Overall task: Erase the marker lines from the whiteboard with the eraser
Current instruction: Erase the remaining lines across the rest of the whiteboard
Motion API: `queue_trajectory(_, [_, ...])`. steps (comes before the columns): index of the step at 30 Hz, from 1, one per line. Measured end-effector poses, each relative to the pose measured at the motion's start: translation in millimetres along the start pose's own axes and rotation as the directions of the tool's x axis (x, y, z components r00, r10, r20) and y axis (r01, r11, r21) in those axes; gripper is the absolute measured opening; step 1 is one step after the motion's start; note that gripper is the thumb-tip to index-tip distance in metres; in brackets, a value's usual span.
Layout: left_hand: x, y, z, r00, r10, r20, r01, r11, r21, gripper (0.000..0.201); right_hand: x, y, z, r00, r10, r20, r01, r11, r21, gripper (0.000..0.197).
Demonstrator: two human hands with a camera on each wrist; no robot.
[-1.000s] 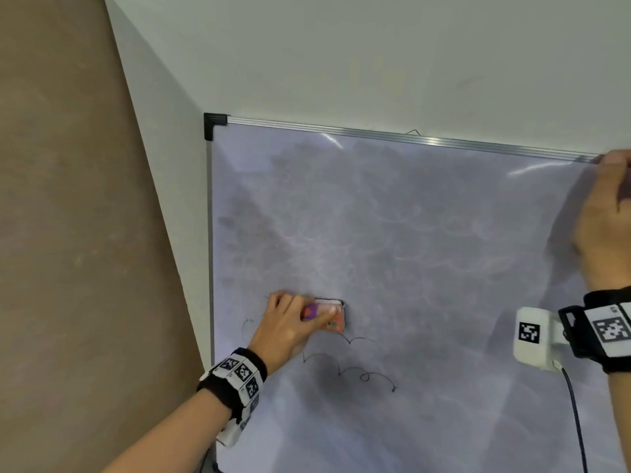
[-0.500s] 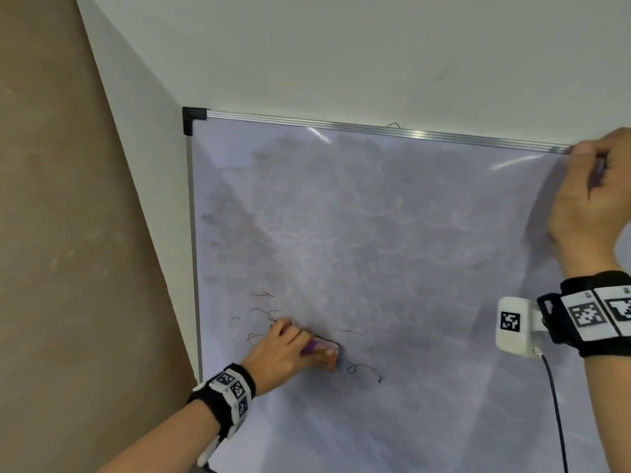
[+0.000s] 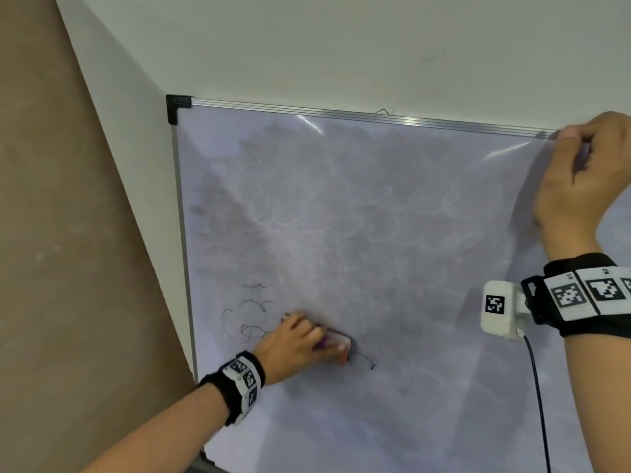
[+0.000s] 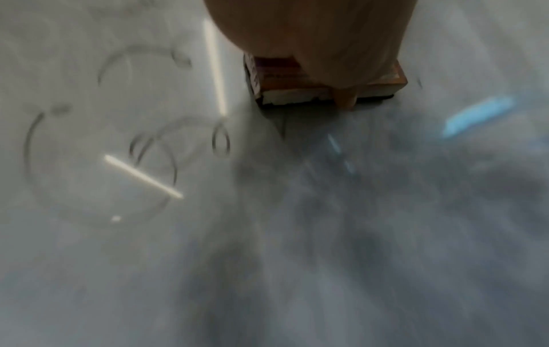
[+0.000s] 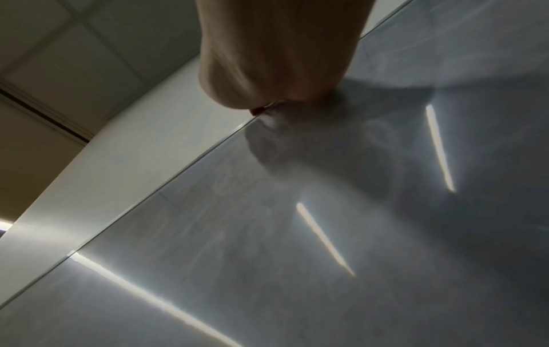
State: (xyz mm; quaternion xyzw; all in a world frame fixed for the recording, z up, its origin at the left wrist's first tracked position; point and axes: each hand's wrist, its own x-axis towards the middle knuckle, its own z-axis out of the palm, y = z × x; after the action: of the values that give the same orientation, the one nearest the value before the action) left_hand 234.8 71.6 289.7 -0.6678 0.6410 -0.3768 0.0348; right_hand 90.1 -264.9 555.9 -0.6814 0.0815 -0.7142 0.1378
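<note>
Eraser [image 3: 336, 344] sits flat on the whiteboard [image 3: 375, 233], lower left area, under my left hand [image 3: 293, 346]. Fingers curl over its top and pinch its sides; the left wrist view shows a fingertip hooked over the near edge and the felt face pressed to the board. Right hand [image 3: 580, 186] is up at the top frame [image 3: 341, 113], far right, fingers curled onto the rail; looks like it's bracing the board. From the right wrist view I can't tell how far the fingers wrap behind the edge.

Marker lines [image 3: 249, 322] remain: loops and squiggles just left of my left hand, plus a short tail [image 3: 367, 361] just right of the eraser. Rest of the board is grey smear, no clear strokes.

Handling, my guess: the eraser is a light, small block with a stiff top and a soft felt pad. It slides easily on the glossy surface, so it needs steady push into the board or it will skate over ink. Best hold is where it is now, fingers over the top, thumb and fingertips on the long sides, felt kept flat. Tilting it would wipe with one edge only. The board looks like it could shift under pressure, so the right hand's hold on the rail matters.
</note>
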Motion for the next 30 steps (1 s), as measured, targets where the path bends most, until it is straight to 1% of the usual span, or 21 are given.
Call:
queue_trajectory(1, [-10.2,9.0,6.6,0.996,0.060,0.062,-0.060,0.998,0.010,0.059,-0.1,-1.9,-0.9,1.000,-0.005,0.010,0.005,1.000,-0.001,0.027])
queue_trajectory(3, [-23.8,20.6,14.5,0.983,0.125,0.133,-0.127,0.992,0.007,0.053,-0.2,-4.9,-3.5,1.000,-0.014,0.018,0.014,1.000,-0.010,0.028])
queue_trajectory(5, [-26.3,22.0,15.8,0.980,0.144,0.138,-0.149,0.989,0.023,0.052,-0.1,-7.0,-4.7,1.000,-0.019,0.018,0.020,1.000,-0.021,0.027])
queue_trajectory(6, [-24.1,20.4,14.0,0.983,0.139,0.117,-0.142,0.990,0.020,0.053,0.1,-7.8,-4.7,1.000,-0.017,0.020,0.017,1.000,-0.025,0.026])
queue_trajectory(7, [-18.8,18.5,10.7,0.990,0.119,0.071,-0.120,0.993,0.002,0.054,-0.3,-8.9,-4.5,1.000,-0.013,0.020,0.013,1.000,-0.025,0.026])
queue_trajectory(9, [2.3,13.2,1.0,0.998,0.008,-0.058,-0.012,0.998,-0.062,0.058,-0.5,-10.1,-3.8,1.000,-0.011,0.011,0.012,1.000,-0.025,0.026])
queue_trajectory(11, [34.7,9.8,-11.9,0.971,-0.149,-0.185,0.122,0.981,-0.148,0.053,-1.1,-10.5,-3.1,1.000,-0.004,0.005,0.004,1.000,-0.030,0.026])
queue_trajectory(12, [50.6,10.5,-18.6,0.954,-0.201,-0.221,0.162,0.970,-0.181,0.051,-0.9,-10.7,-2.9,1.000,0.001,0.004,0.000,1.000,-0.030,0.026])
queue_trajectory(13, [63.5,11.9,-24.6,0.945,-0.222,-0.241,0.177,0.965,-0.192,0.052,-0.4,-10.9,-2.9,1.000,0.003,0.006,-0.003,1.000,-0.029,0.026])
queue_trajectory(15, [74.2,15.3,-28.0,0.943,-0.216,-0.252,0.173,0.968,-0.184,0.052,-0.1,-10.8,-3.6,1.000,-0.001,0.006,0.001,1.000,-0.027,0.025])
queue_trajectory(17, [71.3,18.1,-23.5,0.948,-0.192,-0.252,0.152,0.973,-0.171,0.049,-0.1,-10.0,-4.3,1.000,-0.010,-0.001,0.010,1.000,-0.025,0.025])
queue_trajectory(18, [67.4,21.7,-19.0,0.958,-0.146,-0.248,0.108,0.981,-0.160,0.047,0.2,-9.5,-4.1,1.000,-0.008,-0.003,0.008,1.000,-0.029,0.025])
queue_trajectory(21, [47.2,43.5,-0.3,0.982,0.066,-0.179,-0.092,0.985,-0.146,0.035,0.6,-9.8,-3.4,1.000,-0.001,-0.004,0.001,0.999,-0.037,0.025])
queue_trajectory(22, [38.8,51.3,4.9,0.983,0.117,-0.140,-0.136,0.981,-0.136,0.030,0.7,-9.5,-3.7,1.000,-0.003,-0.004,0.003,0.999,-0.035,0.026])
queue_trajectory(24, [26.8,61.6,10.9,0.982,0.176,-0.071,-0.182,0.979,-0.095,0.029,0.4,-8.5,-5.2,1.000,-0.010,0.005,0.010,0.999,-0.044,0.026])
queue_trajectory(25, [24.8,63.9,11.7,0.981,0.185,-0.064,-0.191,0.978,-0.090,0.029,0.2,-7.9,-6.5,1.000,-0.013,0.014,0.014,0.999,-0.050,0.026])
queue_trajectory(27, [29.5,60.2,9.5,0.980,0.164,-0.112,-0.177,0.977,-0.121,0.025,0.4,-8.7,-7.8,0.999,-0.013,0.035,0.015,0.999,-0.048,0.026])
queue_trajectory(28, [34.9,55.2,7.5,0.981,0.128,-0.148,-0.150,0.978,-0.146,0.023,0.8,-9.3,-8.1,0.999,-0.011,0.040,0.013,0.999,-0.042,0.026])
queue_trajectory(30, [44.6,40.0,-0.8,0.976,0.001,-0.216,-0.041,0.983,-0.180,0.032,1.5,-10.2,-7.2,0.999,-0.005,0.039,0.006,1.000,-0.027,0.027])
